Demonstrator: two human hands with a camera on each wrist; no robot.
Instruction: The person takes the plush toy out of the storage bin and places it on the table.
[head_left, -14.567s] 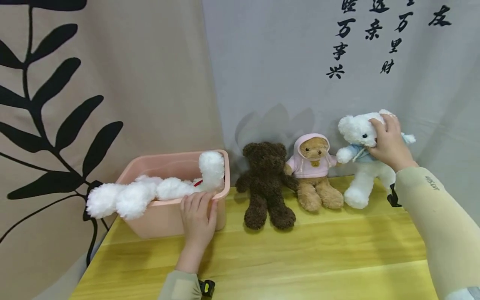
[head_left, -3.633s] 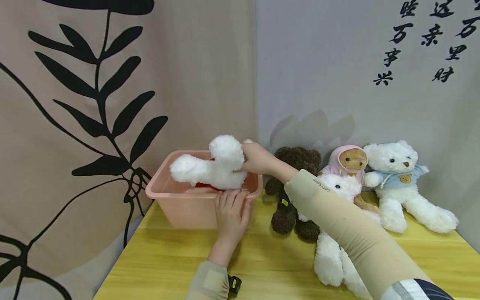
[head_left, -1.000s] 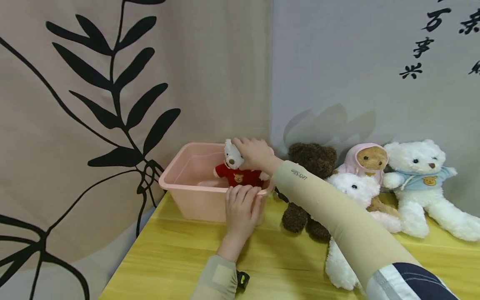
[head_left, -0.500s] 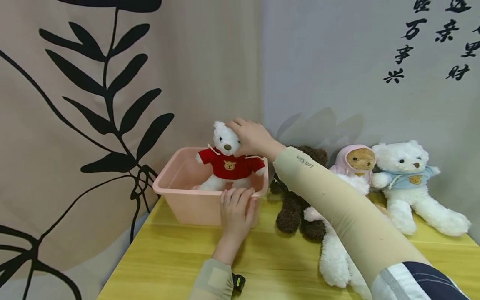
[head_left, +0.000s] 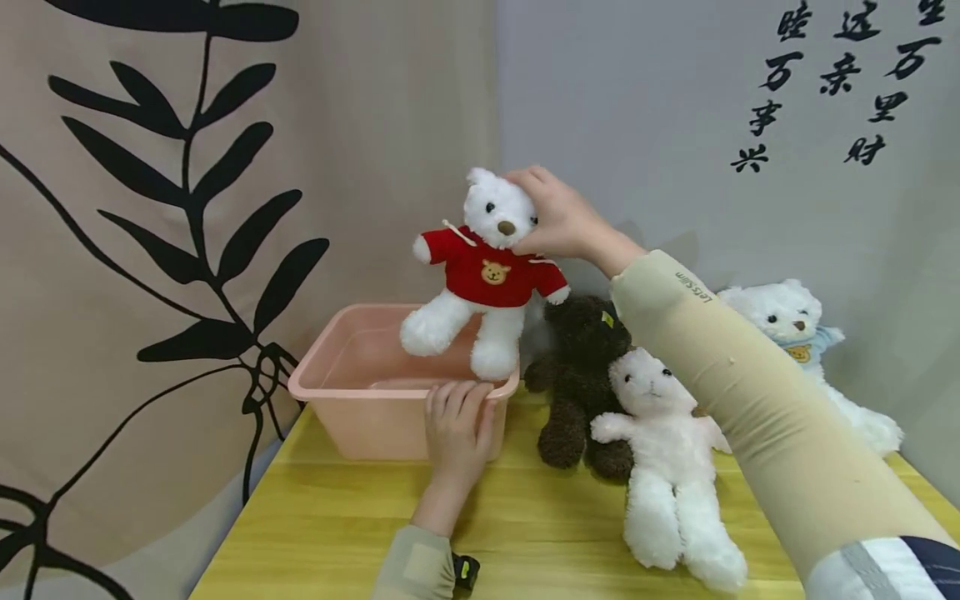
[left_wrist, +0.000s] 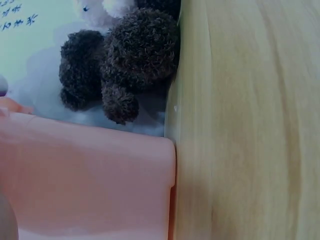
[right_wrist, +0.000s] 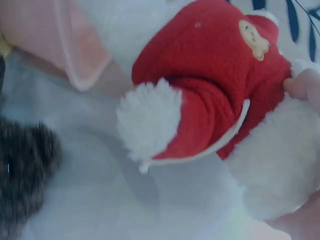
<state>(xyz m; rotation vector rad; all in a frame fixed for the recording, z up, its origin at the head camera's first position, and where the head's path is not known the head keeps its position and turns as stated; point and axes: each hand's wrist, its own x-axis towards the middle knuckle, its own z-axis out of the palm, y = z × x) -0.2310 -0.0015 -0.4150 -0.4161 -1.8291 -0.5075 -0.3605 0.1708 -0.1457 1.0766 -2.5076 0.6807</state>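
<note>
A white teddy bear in a red hoodie (head_left: 491, 279) hangs upright above the right end of a pink plastic bin (head_left: 375, 429). My right hand (head_left: 558, 218) grips the bear by its head, thumb at the cheek. In the right wrist view, the red hoodie (right_wrist: 200, 50) and a white paw fill the middle, and the thumb presses by the neck. My left hand (head_left: 459, 433) holds the bin's front rim, fingers hooked over it and thumb outside. In the left wrist view, the bin wall (left_wrist: 90, 175) is close and little of that hand shows.
Right of the bin sits a dark brown teddy bear (head_left: 566, 417). A pale plush bear (head_left: 663, 454) leans in front of it. A white bear in a blue top (head_left: 783, 317) sits farther right, partly behind my right sleeve. All stand on a yellow wooden table (head_left: 540, 533) against a curtain.
My right hand has lifted the red-hoodie bear up out of the bin and slightly right. The left hand stays on the rim. Earlier, the blue-top bear was set down and the pale bear appeared in front.
</note>
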